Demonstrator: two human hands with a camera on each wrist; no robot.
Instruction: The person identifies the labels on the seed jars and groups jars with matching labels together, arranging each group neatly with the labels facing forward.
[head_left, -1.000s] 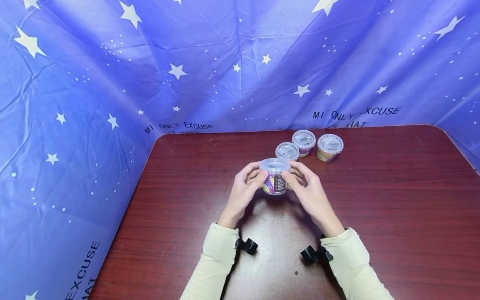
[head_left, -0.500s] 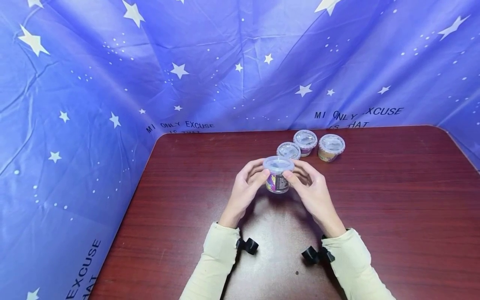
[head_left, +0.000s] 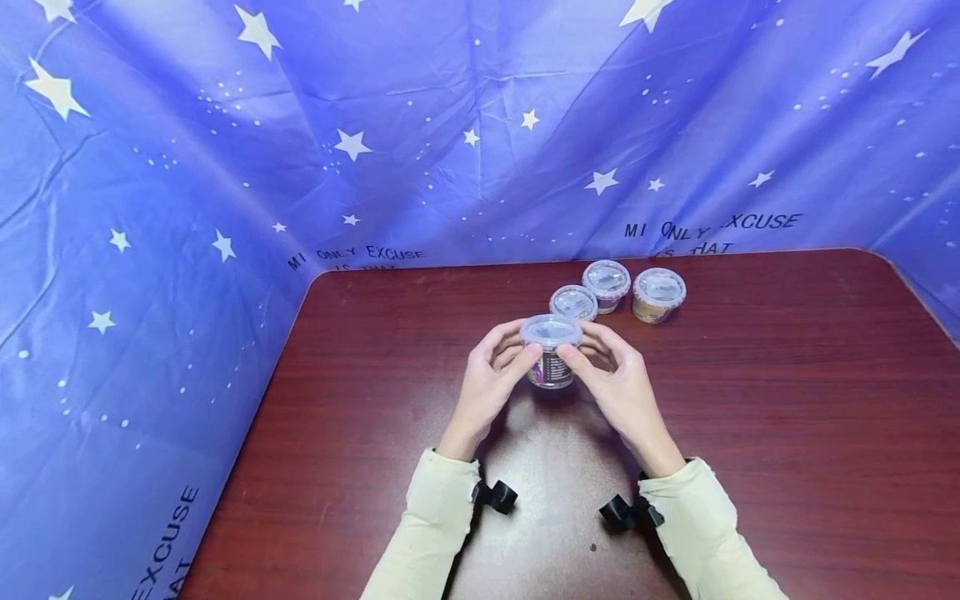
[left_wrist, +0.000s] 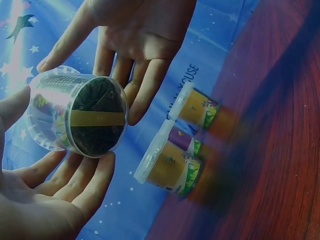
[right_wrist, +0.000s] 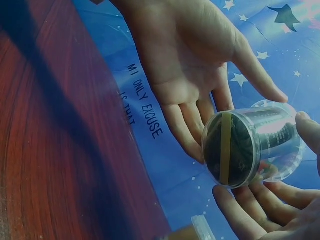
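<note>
Your left hand (head_left: pixel 491 379) and right hand (head_left: pixel 615 387) grip the small clear plastic cup with the snap lid and printed label (head_left: pixel 551 354) between them, lifted just off the dark red wood-grain counter (head_left: pixel 787 433), thumbs at the lid rim, fingers (left_wrist: pixel 142 95) curled round the far side. Against a second ago the label face has turned: less of the coloured print shows from the head view, so you appear to be rotating the cup in place; its position over the counter barely shifted. Wrist views show the cup's dark base with a yellow strip (right_wrist: pixel 227 148) across it, nothing under it. At 12 to 1 o'clock from the held cup sit three more lidded cups (head_left: pixel 607 283) in a tight cluster: the nearest is just beyond your right fingertips, so a push forward likely knocks it. Open counter lies wide at 3 o'clock and at 6 o'clock toward your cream sleeves (head_left: pixel 438 525). At 9 o'clock the counter edge and the blue star-print cloth (head_left: pixel 187 250) are closer; the back edge at 12 o'clock is just behind the cluster.
</note>
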